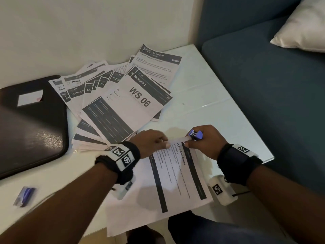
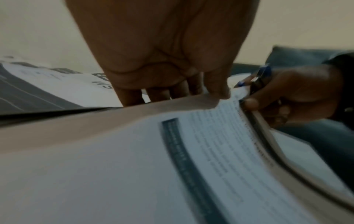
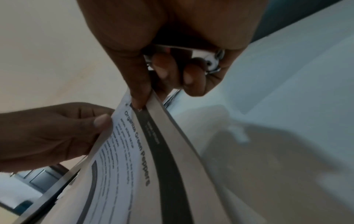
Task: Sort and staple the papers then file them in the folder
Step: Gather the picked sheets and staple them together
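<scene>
While most of the sheets are unsorted, one set is at the stapling step; entries follow.

Set in hand: a small sheaf headed "Organize Green Peppers" [image 1: 177,175] lies lower centre of the head view, its near edge overhanging the tabletop [image 1: 219,110], its far edge lifted off the surface.
Left hand: the left hand [image 1: 153,143] pinches the sheaf's far edge, thumb on top and fingers [image 2: 159,94] underneath.
Right hand: the right hand [image 1: 204,140] is curled round a small blue stapler [image 1: 195,134], with the thumb also pressing the sheaf's far right corner.
Stapler position: its mouth is at that corner; whether a staple is already in, I cannot tell from any view, though a small mark shows near the corner in the right wrist view.
Unsorted pile: many printed sheets [image 1: 123,90] are fanned loosely at the centre of the frame, "WS 06 / BEDROOM 3" on top, "BATHROOM", "KITCHEN" and "LIVING" headers showing beneath.
Folder: a dark folder [image 1: 31,124] lies closed at the left of the frame, partly under the pile's left edge; nothing can be seen filed in it.
Other item: a small blue object [image 1: 25,196] sits at lower left, too blurred to name.
Done (judgement): one set gathered and squared for stapling.
Left (judgement): finishing this staple, sorting and stapling the fanned pile, opening the folder, filing every set.
Progress (judgement): early.
</scene>
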The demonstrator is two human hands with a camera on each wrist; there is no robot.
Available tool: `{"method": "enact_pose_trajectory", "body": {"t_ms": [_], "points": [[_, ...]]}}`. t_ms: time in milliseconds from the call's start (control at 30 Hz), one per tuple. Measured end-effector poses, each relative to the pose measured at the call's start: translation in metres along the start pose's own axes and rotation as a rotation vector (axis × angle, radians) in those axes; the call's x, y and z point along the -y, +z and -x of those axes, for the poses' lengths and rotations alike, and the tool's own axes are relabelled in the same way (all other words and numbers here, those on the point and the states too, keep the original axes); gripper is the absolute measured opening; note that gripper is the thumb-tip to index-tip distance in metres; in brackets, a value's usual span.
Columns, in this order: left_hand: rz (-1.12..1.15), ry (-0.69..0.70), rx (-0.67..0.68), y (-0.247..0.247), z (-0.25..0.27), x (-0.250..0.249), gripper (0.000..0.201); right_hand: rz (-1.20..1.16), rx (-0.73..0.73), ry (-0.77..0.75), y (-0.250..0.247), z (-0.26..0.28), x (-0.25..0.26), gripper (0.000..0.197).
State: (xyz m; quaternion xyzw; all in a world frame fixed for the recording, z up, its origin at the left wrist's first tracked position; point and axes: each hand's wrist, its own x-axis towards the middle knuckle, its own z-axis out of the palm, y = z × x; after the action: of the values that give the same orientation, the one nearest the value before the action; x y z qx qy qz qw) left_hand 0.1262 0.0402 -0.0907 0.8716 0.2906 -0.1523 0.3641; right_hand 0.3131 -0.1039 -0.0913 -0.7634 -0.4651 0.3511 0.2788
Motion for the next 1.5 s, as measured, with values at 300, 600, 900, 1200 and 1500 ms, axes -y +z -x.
{"method": "enact_pose_trajectory", "body": {"t_ms": [300, 600, 900, 1200, 1500], "points": [[0.113, -0.050, -0.283, 0.041, -0.017, -0.027, 0.018, -0.175, -0.005, 0.099, 0.006, -0.009, -0.011, 0.023], [0.123, -0.087, -0.321, 0.055, -0.020, -0.015, 0.016, -0.061, 0.097, 0.030, 0.007, -0.005, -0.017, 0.016], [0.245, -0.083, -0.394, 0.062, -0.012, -0.016, 0.014, 0.059, 0.132, 0.048, 0.001, 0.012, -0.017, 0.060], [0.277, -0.088, -0.407, 0.065, -0.012, -0.013, 0.018, 0.132, 0.118, 0.031, 0.011, 0.020, -0.023, 0.040], [0.237, -0.081, -0.400, 0.066, -0.013, -0.014, 0.018, 0.080, 0.122, -0.010, 0.016, 0.008, -0.015, 0.023]]}}
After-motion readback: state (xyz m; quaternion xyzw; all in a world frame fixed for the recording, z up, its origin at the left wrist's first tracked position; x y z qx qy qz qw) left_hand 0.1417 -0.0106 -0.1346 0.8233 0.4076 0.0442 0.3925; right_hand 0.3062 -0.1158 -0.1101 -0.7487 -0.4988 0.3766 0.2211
